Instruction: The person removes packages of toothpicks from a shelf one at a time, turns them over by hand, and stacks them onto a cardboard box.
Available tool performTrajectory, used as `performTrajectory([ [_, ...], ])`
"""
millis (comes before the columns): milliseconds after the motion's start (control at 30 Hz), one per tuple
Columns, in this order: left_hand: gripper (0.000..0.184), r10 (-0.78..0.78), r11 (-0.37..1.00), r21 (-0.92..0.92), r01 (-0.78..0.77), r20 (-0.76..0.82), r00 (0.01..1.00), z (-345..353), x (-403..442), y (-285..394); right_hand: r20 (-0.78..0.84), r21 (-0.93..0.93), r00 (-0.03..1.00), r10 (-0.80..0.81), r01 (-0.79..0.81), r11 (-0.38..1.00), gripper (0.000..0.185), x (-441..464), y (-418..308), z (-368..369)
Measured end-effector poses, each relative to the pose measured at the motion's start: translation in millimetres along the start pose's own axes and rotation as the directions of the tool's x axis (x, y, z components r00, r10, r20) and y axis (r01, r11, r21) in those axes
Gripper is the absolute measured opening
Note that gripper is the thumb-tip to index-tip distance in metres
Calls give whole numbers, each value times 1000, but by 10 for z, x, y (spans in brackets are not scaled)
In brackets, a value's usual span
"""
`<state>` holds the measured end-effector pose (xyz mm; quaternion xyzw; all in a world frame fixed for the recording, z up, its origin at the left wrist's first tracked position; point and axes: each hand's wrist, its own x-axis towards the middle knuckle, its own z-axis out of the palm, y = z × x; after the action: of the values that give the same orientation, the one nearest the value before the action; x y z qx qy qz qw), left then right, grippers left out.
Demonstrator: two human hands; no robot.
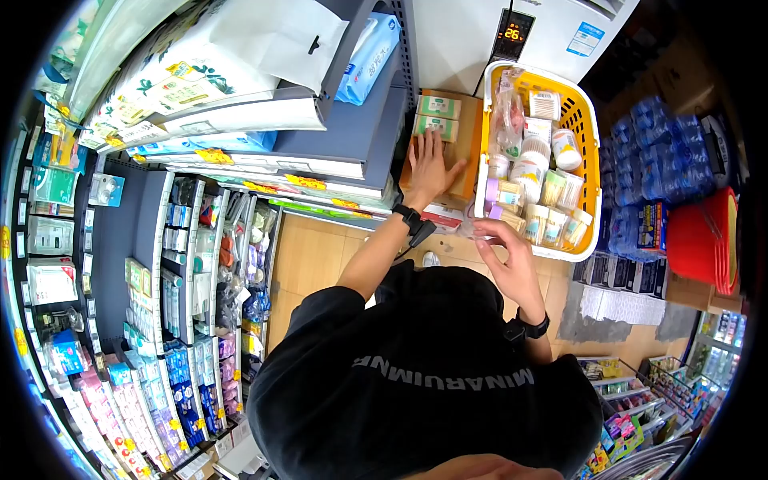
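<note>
My left hand (433,170) reaches forward with its fingers spread, the fingertips at the lower of two green-and-cream packs (437,129) on an orange-brown surface (460,172). Nothing shows gripped in it. To the right, my right hand (506,254) is at the near left corner of a yellow and white basket (592,144), its fingers apart and slightly bent. Inside the basket are several clear tubs of toothpicks or swabs (536,224), white round containers (566,150) and a clear plastic bag (507,112). A red and white box (442,216) lies between my hands.
Shelves (376,136) with tissue packs stand close on the left, with hanging goods below. A white appliance (552,32) is behind the basket. Wrapped blue bottles (656,152) and red buckets (704,244) stand on the right. Small goods racks (632,400) are at the lower right.
</note>
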<state>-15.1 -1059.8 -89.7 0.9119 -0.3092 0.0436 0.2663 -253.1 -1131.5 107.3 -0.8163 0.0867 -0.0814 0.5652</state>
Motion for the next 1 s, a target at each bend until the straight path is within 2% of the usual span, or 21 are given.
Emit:
performTrajectory([
  [100, 92, -36, 999, -30, 37, 14, 999, -74, -237, 34, 11, 2, 1000, -13, 13, 1000, 27, -2, -1, -23],
  [200, 83, -102, 982, -143, 126, 163, 981, -471, -558, 204, 44, 13, 998, -46, 46, 999, 26, 31, -3, -44],
  [233, 83, -121, 980, -135, 143, 158, 980, -652, -669, 272, 59, 24, 996, -66, 65, 998, 26, 41, 0, -39],
  [300, 78, -113, 926, -316, 205, 287, 951, -979, -885, 367, 94, 44, 992, -82, 79, 996, 27, 77, 11, -17],
  [333, 70, -119, 906, -372, 201, 233, 965, -1059, -988, 386, 108, 57, 990, -93, 87, 995, 28, 91, 14, -1],
  [367, 70, -139, 907, -363, 216, 227, 964, -1168, -1093, 402, 127, 67, 987, -99, 91, 994, 28, 98, 17, 12],
  [433, 62, -152, 833, -495, 245, 222, 963, -1473, -1255, 472, 185, 76, 980, -73, 60, 995, 29, 117, 15, 36],
  [500, 56, -207, 821, -493, 289, 215, 955, -1659, -1365, 502, 222, 99, 970, -98, 77, 992, 30, 142, 4, 72],
  [600, 50, -205, 757, -568, 322, 262, 943, -2003, -1495, 518, 274, 160, 952, -139, 98, 982, 32, 189, -36, 184],
  [733, 47, -272, 753, -577, 318, 167, 948, -2399, -1660, 483, 357, 275, 915, -187, 88, 957, 36, 299, -208, 472],
  [867, 46, -331, 719, -622, 310, 86, 940, -2700, -1900, 366, 468, 320, 867, -168, 11, 947, 37, 356, -361, 803],
  [1000, 46, -425, 688, -652, 317, -8, 905, -3016, -2257, 218, 537, 329, 813, -223, 42, 944, 38, 358, -596, 1213],
])
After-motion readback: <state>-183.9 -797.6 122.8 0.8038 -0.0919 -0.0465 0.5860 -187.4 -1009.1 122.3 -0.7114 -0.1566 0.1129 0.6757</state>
